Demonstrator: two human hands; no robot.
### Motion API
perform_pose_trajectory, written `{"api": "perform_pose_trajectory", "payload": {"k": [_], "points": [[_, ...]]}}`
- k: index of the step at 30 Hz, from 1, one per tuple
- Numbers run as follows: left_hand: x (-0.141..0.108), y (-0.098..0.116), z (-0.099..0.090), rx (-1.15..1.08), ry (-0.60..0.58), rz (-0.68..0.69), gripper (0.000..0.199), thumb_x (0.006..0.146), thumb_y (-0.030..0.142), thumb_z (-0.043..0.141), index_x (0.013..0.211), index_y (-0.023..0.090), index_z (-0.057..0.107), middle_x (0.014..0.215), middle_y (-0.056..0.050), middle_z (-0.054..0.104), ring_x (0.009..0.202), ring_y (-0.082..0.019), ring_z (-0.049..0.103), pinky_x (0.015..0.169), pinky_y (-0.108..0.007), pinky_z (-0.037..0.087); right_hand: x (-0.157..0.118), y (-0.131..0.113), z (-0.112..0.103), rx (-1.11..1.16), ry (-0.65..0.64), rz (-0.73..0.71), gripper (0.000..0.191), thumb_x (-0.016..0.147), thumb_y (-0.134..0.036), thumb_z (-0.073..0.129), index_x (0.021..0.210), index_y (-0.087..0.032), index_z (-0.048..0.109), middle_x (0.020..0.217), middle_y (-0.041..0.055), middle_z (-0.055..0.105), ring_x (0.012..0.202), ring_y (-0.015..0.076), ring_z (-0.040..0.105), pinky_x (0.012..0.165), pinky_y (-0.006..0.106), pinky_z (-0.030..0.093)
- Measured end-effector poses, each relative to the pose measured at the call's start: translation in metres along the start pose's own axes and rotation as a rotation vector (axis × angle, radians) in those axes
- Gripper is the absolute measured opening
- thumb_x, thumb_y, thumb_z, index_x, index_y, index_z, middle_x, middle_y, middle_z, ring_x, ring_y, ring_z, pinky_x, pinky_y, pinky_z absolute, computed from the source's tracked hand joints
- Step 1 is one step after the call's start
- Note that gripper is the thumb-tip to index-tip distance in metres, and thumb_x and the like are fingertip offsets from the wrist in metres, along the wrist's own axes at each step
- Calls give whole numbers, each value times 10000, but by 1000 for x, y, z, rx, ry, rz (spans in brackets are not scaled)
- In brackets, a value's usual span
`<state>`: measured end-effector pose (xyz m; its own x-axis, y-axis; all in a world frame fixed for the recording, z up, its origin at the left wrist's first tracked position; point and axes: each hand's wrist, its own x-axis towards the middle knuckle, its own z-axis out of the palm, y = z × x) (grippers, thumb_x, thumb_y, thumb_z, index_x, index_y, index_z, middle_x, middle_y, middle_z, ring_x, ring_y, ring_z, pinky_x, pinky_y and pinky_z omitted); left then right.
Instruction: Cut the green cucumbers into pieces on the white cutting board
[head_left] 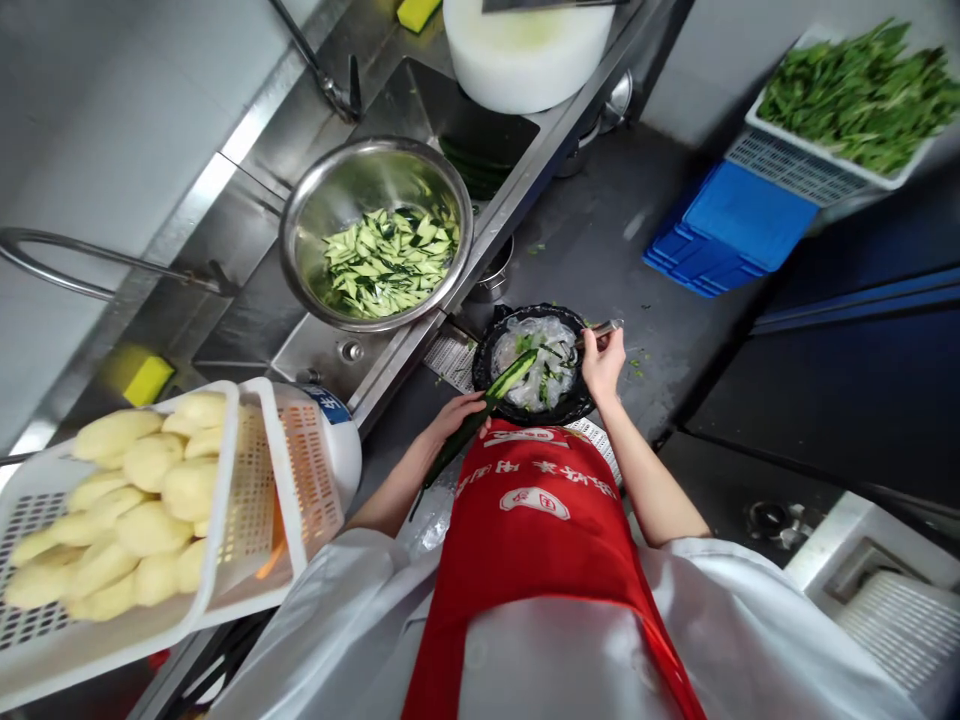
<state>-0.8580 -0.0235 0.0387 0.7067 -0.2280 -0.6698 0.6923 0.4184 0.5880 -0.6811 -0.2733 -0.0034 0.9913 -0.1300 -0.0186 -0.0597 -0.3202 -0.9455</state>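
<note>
A long dark green cucumber (459, 437) is in my left hand (456, 415), its far end peeled to pale green and lying over a black bin. My left fingers are wrapped round its middle. My right hand (603, 362) is closed on the handle of a peeler (600, 330) at the bin's right edge; the tool's blade is too small to make out. The black bin (574, 405) below both hands has a clear plastic bag (536, 335) inside, with green peels (545, 385) on it.
Cut cucumber pieces fill part of a steel bowl (300, 215) on the sink edge. Peeled potatoes (154, 525) lie in a white basket (217, 560) at lower left. A round white chopping block (529, 60) stands at the top. Blue crates (739, 225) and a basket of greens (862, 100) are at right.
</note>
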Motion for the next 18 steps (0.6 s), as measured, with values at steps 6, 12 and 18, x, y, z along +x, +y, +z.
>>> {"api": "perform_pose_trajectory", "payload": {"k": [6,12,18], "points": [[15,5,-6,-60,50,36,483,792,260,656,1218,56,554,897,-146,718,604,-191,679,439,-224,449,-33,-58,11,298,-174,135,362,823,-552,624,1006,-257,522,912,32,699,734,173,670,661,319,565],[21,11,-4,-86,50,7,436,844,261,574,1225,54,531,851,-123,713,526,-150,630,403,-215,428,-63,-64,42,458,-480,283,404,756,-567,698,951,-249,543,865,12,717,637,142,649,580,288,562],[6,16,-8,-25,51,-4,456,870,320,564,1234,52,510,779,-81,700,421,-117,569,369,-207,375,-3,0,33,286,-149,244,428,755,-604,627,936,-239,495,869,14,692,669,140,641,618,297,562]]}}
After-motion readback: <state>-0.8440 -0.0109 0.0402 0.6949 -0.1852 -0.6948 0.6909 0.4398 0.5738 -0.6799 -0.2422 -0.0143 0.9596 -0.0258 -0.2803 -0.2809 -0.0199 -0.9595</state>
